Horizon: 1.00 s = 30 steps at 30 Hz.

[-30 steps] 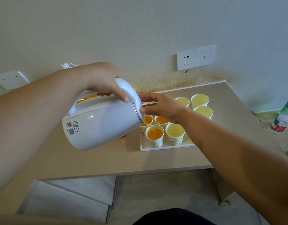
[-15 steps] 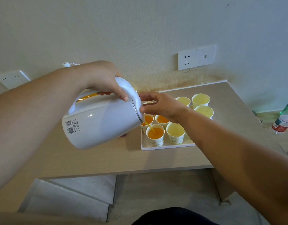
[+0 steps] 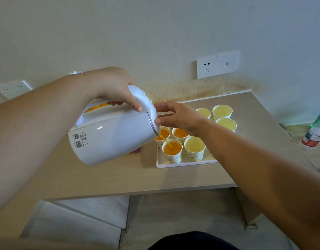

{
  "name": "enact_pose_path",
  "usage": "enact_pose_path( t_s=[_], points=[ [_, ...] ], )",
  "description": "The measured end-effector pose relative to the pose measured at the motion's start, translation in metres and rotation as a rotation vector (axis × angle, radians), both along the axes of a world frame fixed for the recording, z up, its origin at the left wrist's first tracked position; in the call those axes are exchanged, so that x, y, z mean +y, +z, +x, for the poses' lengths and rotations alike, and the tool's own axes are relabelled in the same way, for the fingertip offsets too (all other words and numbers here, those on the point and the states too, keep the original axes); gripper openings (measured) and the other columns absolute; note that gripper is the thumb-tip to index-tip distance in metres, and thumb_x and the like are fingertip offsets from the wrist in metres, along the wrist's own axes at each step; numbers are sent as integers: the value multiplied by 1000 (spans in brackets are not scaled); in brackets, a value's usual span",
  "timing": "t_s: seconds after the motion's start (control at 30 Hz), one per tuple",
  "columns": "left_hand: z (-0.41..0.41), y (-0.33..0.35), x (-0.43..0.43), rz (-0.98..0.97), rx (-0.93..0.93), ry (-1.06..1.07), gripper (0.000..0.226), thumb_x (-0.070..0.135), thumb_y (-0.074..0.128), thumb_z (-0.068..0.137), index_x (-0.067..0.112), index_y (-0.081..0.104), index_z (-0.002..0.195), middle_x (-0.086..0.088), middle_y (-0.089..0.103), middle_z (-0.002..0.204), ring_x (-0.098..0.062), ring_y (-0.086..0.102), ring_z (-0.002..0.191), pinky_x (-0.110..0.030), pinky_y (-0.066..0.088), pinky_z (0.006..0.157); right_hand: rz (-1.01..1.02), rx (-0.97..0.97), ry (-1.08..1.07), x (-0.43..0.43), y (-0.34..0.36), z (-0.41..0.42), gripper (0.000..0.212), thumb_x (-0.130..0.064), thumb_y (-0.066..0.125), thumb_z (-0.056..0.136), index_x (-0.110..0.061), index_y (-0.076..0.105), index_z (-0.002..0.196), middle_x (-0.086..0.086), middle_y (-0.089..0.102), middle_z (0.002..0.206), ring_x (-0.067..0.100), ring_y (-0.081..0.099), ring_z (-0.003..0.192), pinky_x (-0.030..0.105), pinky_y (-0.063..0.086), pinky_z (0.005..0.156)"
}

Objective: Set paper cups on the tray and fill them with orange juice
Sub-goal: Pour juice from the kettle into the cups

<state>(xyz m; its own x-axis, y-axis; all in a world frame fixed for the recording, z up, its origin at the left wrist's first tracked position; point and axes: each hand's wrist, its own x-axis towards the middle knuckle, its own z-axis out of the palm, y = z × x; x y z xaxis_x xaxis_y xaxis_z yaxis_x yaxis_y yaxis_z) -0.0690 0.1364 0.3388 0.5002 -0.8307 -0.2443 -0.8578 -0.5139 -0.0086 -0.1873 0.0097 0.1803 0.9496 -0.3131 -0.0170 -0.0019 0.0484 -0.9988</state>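
Note:
My left hand (image 3: 114,89) grips the handle of a white kettle (image 3: 110,136), tilted with its spout down to the right. A thin stream of orange juice falls from it into the front-left paper cup (image 3: 172,150) on the white tray (image 3: 184,163). My right hand (image 3: 179,118) touches the kettle's lid edge with thumb and fingertips. Two cups behind, one (image 3: 163,135) and another (image 3: 180,133), hold juice. The front cup to the right (image 3: 194,147) and three cups at the back right (image 3: 222,112) are empty.
The tray lies on a light wooden desk (image 3: 101,174) against a wall with a socket plate (image 3: 217,64). A plastic bottle (image 3: 314,134) stands on a lower surface at the far right. A small dark red object (image 3: 135,150) peeks from behind the kettle.
The juice level in the front-left cup has risen slightly. Both hands and the kettle have kept nearly the same pose.

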Motion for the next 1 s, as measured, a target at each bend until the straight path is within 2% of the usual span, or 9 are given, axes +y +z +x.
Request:
enact_pose_path(
  t_s=[0.17, 0.37, 0.53, 0.63, 0.8, 0.87, 1.0],
  points=[
    [-1, 0, -1, -5, -3, -3, 39, 48, 80, 66, 13, 67, 78, -5, 65, 61, -19, 57, 52, -28, 43, 58, -14, 9, -6, -2, -1, 1, 59, -11, 75, 79, -13, 52, 134, 3, 59, 129, 16, 62, 111, 20, 53, 85],
    [0, -2, -2, -14, 7, 1, 40, 48, 80, 65, 13, 66, 78, -6, 66, 62, -19, 56, 51, -29, 44, 60, -7, -4, 1, -5, -2, -2, 56, -7, 73, 81, -11, 53, 133, 3, 60, 127, 16, 63, 109, 17, 53, 81],
    [-2, -3, -5, -1, 6, 8, 43, 48, 80, 66, 10, 67, 82, -12, 69, 70, -20, 57, 54, -30, 44, 61, -24, 7, 10, -9, -5, -1, 58, -10, 75, 79, -13, 53, 133, 3, 60, 128, 16, 62, 110, 23, 53, 88],
    [-3, -4, -8, 2, 11, 11, 43, 47, 80, 67, 9, 68, 84, -10, 67, 67, -21, 56, 54, -28, 43, 60, -24, 12, 3, -12, -8, -1, 59, -10, 75, 79, -14, 53, 133, 3, 60, 128, 17, 62, 111, 26, 52, 91],
    [-5, -9, -13, 14, 3, 13, 43, 47, 80, 67, 9, 67, 83, -6, 65, 63, -19, 56, 53, -27, 42, 58, -20, 22, 8, -16, -15, -2, 58, -10, 75, 79, -15, 54, 132, 2, 60, 127, 15, 63, 109, 20, 54, 80],
    [-4, -12, -13, 15, 8, 15, 43, 47, 80, 67, 9, 66, 81, -5, 64, 61, -18, 55, 51, -27, 41, 57, -28, 40, 7, -18, -20, 0, 60, -16, 78, 76, -18, 55, 131, 1, 60, 128, 15, 63, 109, 21, 53, 81],
    [-2, -20, -13, 7, 41, 28, 42, 45, 80, 69, 8, 64, 78, -3, 61, 56, -18, 53, 51, -27, 38, 55, -71, 97, -10, -18, -24, 2, 76, -40, 85, 55, -29, 60, 126, -6, 62, 125, 12, 64, 109, 28, 52, 91]
  ],
)
